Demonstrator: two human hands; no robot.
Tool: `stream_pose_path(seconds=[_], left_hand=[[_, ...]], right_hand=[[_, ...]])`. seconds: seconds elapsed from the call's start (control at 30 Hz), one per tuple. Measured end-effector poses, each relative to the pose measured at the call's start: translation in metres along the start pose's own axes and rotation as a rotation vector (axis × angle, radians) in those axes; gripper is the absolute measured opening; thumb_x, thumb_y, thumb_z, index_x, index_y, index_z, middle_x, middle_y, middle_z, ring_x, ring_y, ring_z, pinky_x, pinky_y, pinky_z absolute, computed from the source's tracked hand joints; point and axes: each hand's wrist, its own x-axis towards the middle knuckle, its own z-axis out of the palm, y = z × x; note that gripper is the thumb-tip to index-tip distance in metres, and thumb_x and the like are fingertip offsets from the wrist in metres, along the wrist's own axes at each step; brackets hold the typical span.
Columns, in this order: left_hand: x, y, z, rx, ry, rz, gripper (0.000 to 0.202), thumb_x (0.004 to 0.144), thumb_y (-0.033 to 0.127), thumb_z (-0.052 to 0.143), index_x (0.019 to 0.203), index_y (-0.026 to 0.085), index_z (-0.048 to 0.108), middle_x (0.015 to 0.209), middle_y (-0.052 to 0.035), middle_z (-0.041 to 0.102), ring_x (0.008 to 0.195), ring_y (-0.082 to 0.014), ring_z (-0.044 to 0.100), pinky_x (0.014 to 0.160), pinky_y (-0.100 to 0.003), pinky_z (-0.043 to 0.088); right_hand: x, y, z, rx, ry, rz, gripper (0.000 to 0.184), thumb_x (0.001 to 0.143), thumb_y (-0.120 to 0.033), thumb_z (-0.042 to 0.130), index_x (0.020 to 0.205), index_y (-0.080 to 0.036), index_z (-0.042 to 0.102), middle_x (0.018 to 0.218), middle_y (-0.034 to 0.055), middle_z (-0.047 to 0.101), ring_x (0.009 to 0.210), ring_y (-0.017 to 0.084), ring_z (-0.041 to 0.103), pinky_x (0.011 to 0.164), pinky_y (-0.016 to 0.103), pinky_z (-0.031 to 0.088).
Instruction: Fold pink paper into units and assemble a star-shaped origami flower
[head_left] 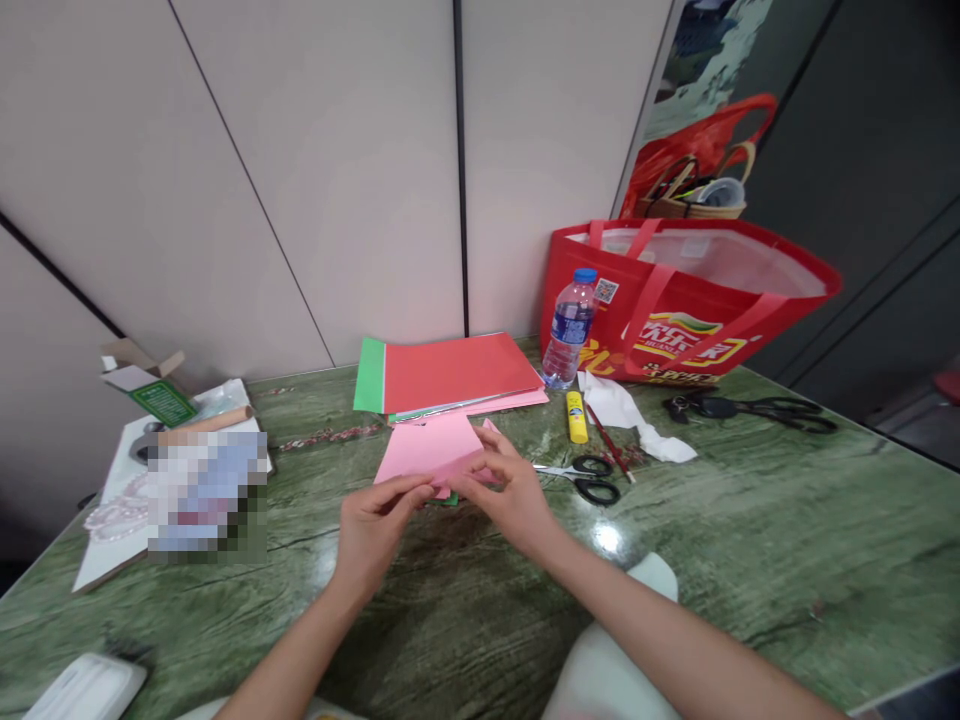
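Observation:
A piece of pink paper (427,447) is held between my two hands above the green marbled table. My left hand (375,525) pinches its near edge at the left with thumb and fingers. Close beside it, my right hand (510,490) grips the paper's near right part, its fingers covering that corner. A small green scrap shows under the near edge. Just behind lies a stack of coloured paper with a red sheet (461,372) on top. Scissors (589,472) with black handles lie right of my right hand.
A yellow glue stick (576,417), a dark red pencil (609,440) and crumpled white tissue (637,418) lie to the right. Behind them stand a water bottle (570,330) and a red bag (675,310). Black scissors (780,408) lie farther right. A green box (165,400) stands left.

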Motion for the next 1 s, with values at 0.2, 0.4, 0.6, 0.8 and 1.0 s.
stream_pose_path(seconds=[0.2, 0.4, 0.6, 0.8, 1.0], left_hand=[[0.0000, -0.0029, 0.0000, -0.061, -0.031, -0.025, 0.008, 0.061, 0.023, 0.070, 0.069, 0.021, 0.073, 0.068, -0.0029, 0.073, 0.066, -0.0199, 0.067, 0.067, -0.027, 0.053], [0.0022, -0.0063, 0.0016, -0.329, -0.065, -0.172, 0.050, 0.059, 0.023, 0.073, 0.107, 0.018, 0.062, 0.075, -0.0027, 0.073, 0.071, -0.0202, 0.068, 0.073, -0.032, 0.055], [0.0037, -0.0046, 0.0014, -0.377, -0.090, -0.242, 0.059, 0.058, 0.028, 0.073, 0.113, 0.014, 0.058, 0.079, -0.0054, 0.073, 0.078, -0.0237, 0.067, 0.079, -0.040, 0.054], [0.0042, -0.0069, 0.0013, -0.385, -0.100, -0.264, 0.043, 0.060, 0.029, 0.073, 0.100, 0.013, 0.066, 0.074, -0.0058, 0.073, 0.073, -0.0224, 0.068, 0.081, -0.038, 0.053], [0.0032, -0.0092, 0.0015, -0.463, -0.097, -0.259, 0.033, 0.061, 0.024, 0.073, 0.093, 0.015, 0.069, 0.077, -0.0050, 0.073, 0.072, -0.0206, 0.069, 0.080, -0.036, 0.054]], right_hand=[[0.0007, -0.0014, 0.0006, 0.119, -0.084, 0.161, 0.022, 0.066, -0.034, 0.066, 0.058, -0.015, 0.062, 0.054, -0.0006, 0.058, 0.051, 0.011, 0.048, 0.050, 0.021, 0.038], [0.0007, -0.0030, -0.0007, 0.134, -0.082, 0.174, 0.022, 0.066, -0.033, 0.065, 0.056, -0.015, 0.061, 0.054, 0.0005, 0.060, 0.051, 0.011, 0.050, 0.051, 0.022, 0.040], [0.0008, -0.0010, -0.0011, 0.130, -0.087, 0.177, 0.021, 0.066, -0.033, 0.065, 0.055, -0.015, 0.061, 0.053, 0.0002, 0.060, 0.051, 0.011, 0.050, 0.051, 0.022, 0.039], [0.0005, 0.0002, -0.0005, 0.129, -0.071, 0.187, 0.022, 0.068, -0.033, 0.064, 0.056, -0.015, 0.062, 0.052, 0.0005, 0.060, 0.049, 0.011, 0.048, 0.050, 0.022, 0.037], [-0.0008, -0.0018, 0.0003, 0.104, -0.039, 0.209, 0.022, 0.067, -0.033, 0.064, 0.056, -0.014, 0.061, 0.052, 0.0012, 0.060, 0.049, 0.011, 0.049, 0.049, 0.022, 0.038]])
